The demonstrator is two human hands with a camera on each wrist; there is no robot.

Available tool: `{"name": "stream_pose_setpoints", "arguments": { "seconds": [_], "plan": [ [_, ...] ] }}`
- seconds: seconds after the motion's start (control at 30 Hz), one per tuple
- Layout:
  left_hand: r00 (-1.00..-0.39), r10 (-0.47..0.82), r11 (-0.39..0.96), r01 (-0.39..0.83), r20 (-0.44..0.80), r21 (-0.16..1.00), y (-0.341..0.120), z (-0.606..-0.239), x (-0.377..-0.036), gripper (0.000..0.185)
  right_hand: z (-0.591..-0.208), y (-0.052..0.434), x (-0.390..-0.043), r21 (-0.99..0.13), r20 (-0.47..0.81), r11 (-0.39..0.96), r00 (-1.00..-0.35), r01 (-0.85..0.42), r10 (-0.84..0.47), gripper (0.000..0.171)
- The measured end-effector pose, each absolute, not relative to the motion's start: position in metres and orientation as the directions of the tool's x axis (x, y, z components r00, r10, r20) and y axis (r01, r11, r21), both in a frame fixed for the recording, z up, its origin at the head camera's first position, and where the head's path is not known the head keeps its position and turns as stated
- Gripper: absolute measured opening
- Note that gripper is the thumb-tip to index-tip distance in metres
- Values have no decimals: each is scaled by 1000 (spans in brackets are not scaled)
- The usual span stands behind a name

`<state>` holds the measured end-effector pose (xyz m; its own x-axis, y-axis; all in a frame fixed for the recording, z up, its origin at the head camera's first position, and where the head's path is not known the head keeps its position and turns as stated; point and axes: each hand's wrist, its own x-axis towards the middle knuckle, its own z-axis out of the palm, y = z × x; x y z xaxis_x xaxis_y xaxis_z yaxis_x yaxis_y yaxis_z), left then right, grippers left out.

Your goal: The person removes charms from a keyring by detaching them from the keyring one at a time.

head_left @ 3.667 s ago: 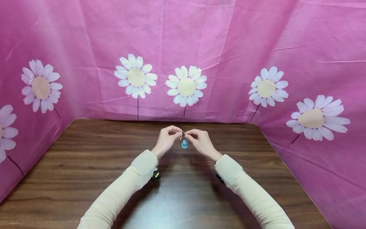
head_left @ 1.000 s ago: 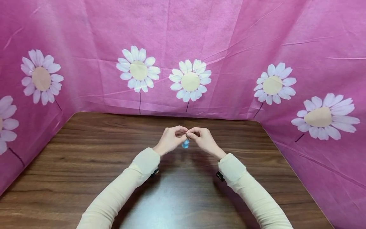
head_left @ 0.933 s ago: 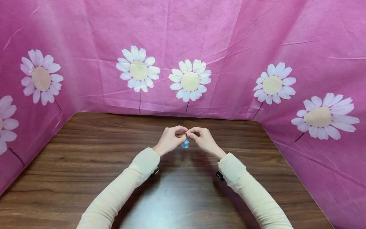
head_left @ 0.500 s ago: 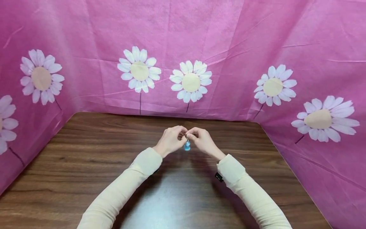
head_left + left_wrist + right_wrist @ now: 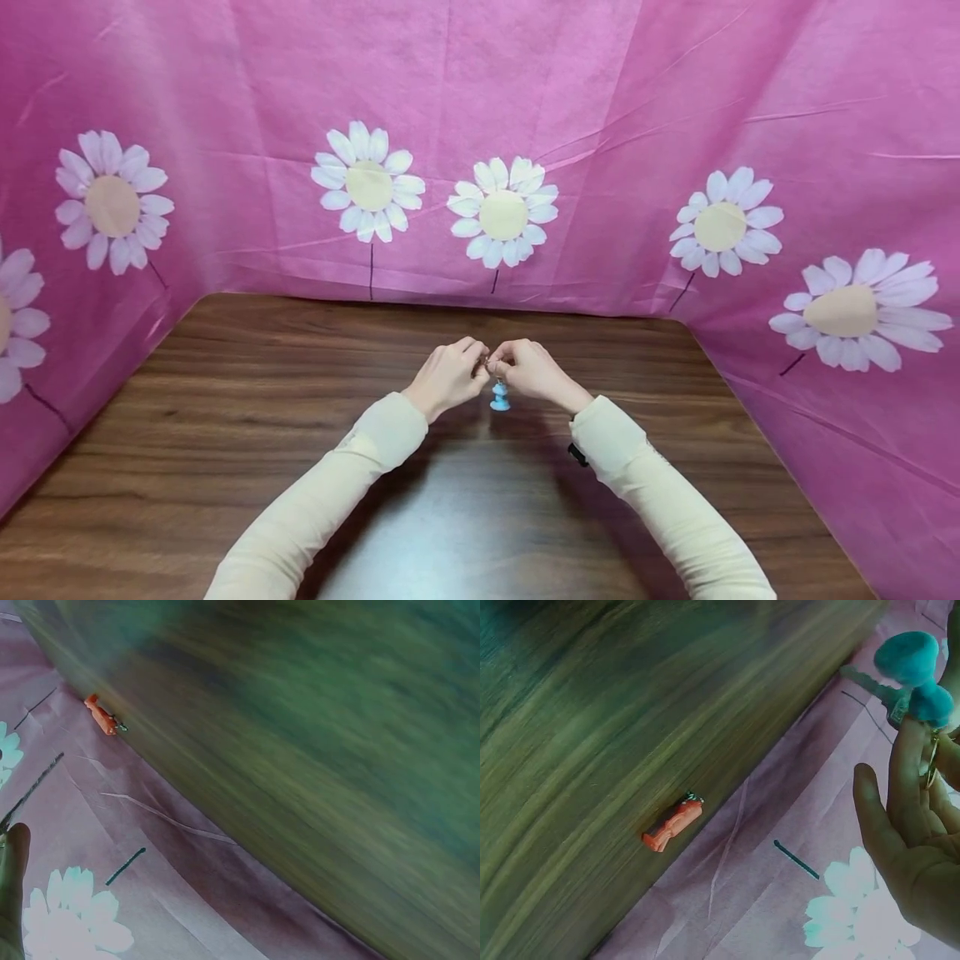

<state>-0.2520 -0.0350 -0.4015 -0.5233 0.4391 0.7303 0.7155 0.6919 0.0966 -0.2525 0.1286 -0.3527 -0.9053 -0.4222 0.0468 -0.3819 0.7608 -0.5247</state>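
1. Around you, a pink cloth (image 5: 480, 67) printed with 6 daisies walls in the table on 3 sides, leaving only your side free of it.
2. Your brown wood-grain table (image 5: 315, 383) lies under both arms.
3. Your 2 pale sleeves (image 5: 300, 521) reach in from the near edge, with a black device (image 5: 577, 454) below the right cuff.
4. Your left hand (image 5: 447, 377) has its fingers bent nearly closed on the keychain (image 5: 500, 400); which part sits in the fingertips is too small to tell.
5. Your right hand (image 5: 532, 371) pinches the same keychain, fingertips just beside the left ones. You are holding it above the middle of the far half of the table.
6. The keychain's blue charm (image 5: 907, 660) hangs below your right fingertips, its long axis close to upright in the head view, wide end down.
7. An orange figurine-like piece (image 5: 673, 827) with a greenish end lies on the table near the cloth-side edge, well apart from your fingers.
8. The key (image 5: 874, 684) points its blade away from your fingertips; the charm partly covers its head in the right wrist view.
9. The gold ring (image 5: 932, 766) shows edge-on between your fingers, which hide much of it.
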Motion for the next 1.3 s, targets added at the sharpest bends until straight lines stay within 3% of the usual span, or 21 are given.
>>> {"name": "stream_pose_setpoints", "arguments": {
  "seconds": [0.27, 0.47, 0.6, 0.77, 0.87, 1.03, 1.3],
  "plan": [
    [-520, 396, 706, 700, 757, 112, -28, -398, -252, 15, -356, 132, -251, -649, 123, 686, -934, -331, -334, 12],
    [-546, 347, 715, 680, 762, 161, -26, -400, -250, 13, -358, 130, -244, -598, 207, 698, -917, -394, -341, 10],
    [-558, 319, 705, 680, 766, 201, -27, -398, -250, 12, -360, 130, -243, -473, 330, 706, -849, -527, -413, 7],
    [-553, 306, 690, 690, 775, 220, -28, -394, -252, 12, -363, 133, -246, -217, 501, 675, -674, -705, -543, 2],
    [-556, 304, 681, 695, 774, 231, -28, -391, -252, 12, -364, 135, -248, -134, 549, 647, -600, -751, -582, 5],
    [-603, 276, 673, 677, 748, 297, -28, -387, -251, 15, -363, 138, -250, -93, 563, 618, -553, -781, -614, 6],
    [-758, 225, 595, 604, 612, 530, -31, -386, -250, 12, -366, 143, -252, -24, 551, 620, -528, -784, -647, 4]
  ]
}}
